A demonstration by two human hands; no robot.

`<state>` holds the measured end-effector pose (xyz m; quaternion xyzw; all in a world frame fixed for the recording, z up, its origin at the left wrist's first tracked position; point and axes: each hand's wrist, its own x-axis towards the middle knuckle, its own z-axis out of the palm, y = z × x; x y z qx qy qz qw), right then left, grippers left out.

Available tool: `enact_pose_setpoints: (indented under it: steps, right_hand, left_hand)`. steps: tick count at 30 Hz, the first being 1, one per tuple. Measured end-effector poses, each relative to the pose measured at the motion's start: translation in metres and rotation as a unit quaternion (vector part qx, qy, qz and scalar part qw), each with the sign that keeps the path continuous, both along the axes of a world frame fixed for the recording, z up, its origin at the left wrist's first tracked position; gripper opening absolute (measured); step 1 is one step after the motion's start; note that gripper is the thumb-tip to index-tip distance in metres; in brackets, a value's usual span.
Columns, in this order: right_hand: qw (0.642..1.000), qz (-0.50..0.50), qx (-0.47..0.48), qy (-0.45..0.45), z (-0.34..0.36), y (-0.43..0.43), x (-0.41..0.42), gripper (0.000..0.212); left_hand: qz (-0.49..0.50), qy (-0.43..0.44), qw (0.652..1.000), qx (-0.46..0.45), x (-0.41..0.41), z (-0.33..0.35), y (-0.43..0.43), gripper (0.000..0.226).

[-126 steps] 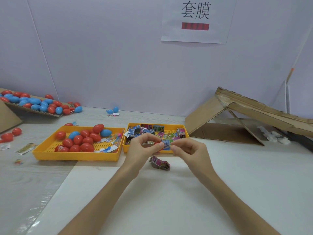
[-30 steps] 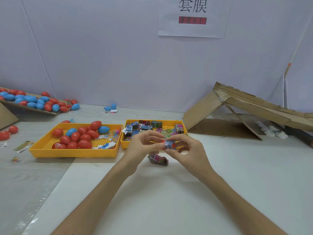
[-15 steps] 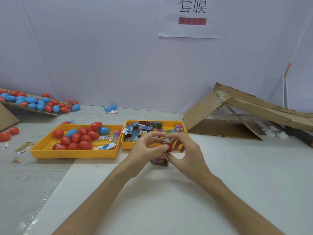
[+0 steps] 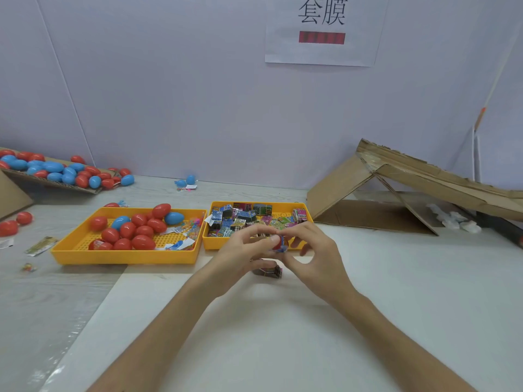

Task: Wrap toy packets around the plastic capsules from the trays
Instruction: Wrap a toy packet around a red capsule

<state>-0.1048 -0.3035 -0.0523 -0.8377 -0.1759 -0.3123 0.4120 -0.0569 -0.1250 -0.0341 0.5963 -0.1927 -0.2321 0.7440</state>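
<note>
The red capsule is held in the air above the worktop, just in front of the packet tray, between both hands. The printed packet sits around its lower part. The capsule is probably light, hard and smooth, so it can slip or turn under pressure. It is better to take it at its two ends and leave the middle free. The packet looks like thin, soft film that creases easily, so I would pull it by its edge, evenly on both sides. The left hand comes in from 7 o'clock with bent wrist, and its fingers curl over and pinch the capsule against the thumb. The right hand comes in from 5 o'clock. Its thumb and first finger seem to pinch the packet on the capsule, and its other fingers are loosely spread. The exact contact is partly hidden. The capsule tray lies at 9 o'clock from the hands, and a bundle of packets lies at 6 o'clock, under them.
</note>
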Motion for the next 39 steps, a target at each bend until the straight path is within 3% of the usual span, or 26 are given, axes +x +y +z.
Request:
enact_pose_setpoints:
  steps: [4,14,25,39]
  right_hand:
    - [0.987,0.024,0.133,0.091,0.004,0.001,-0.001,0.036]
    - [0.942,0.088,0.272,0.177,0.013,0.001,-0.003,0.020]
    - [0.924,0.106,0.307,0.204,0.011,-0.002,-0.001,0.033]
    - [0.906,0.139,0.352,0.190,0.010,-0.005,0.001,0.022]
  left_hand:
    - [-0.025,0.042,0.998,-0.033,0.002,0.004,0.002,0.031]
    - [-0.081,0.080,0.991,-0.074,0.003,0.004,0.005,0.037]
    - [-0.094,0.069,0.988,-0.102,0.003,0.002,0.005,0.044]
    - [-0.097,0.055,0.990,-0.088,0.001,0.001,0.004,0.045]
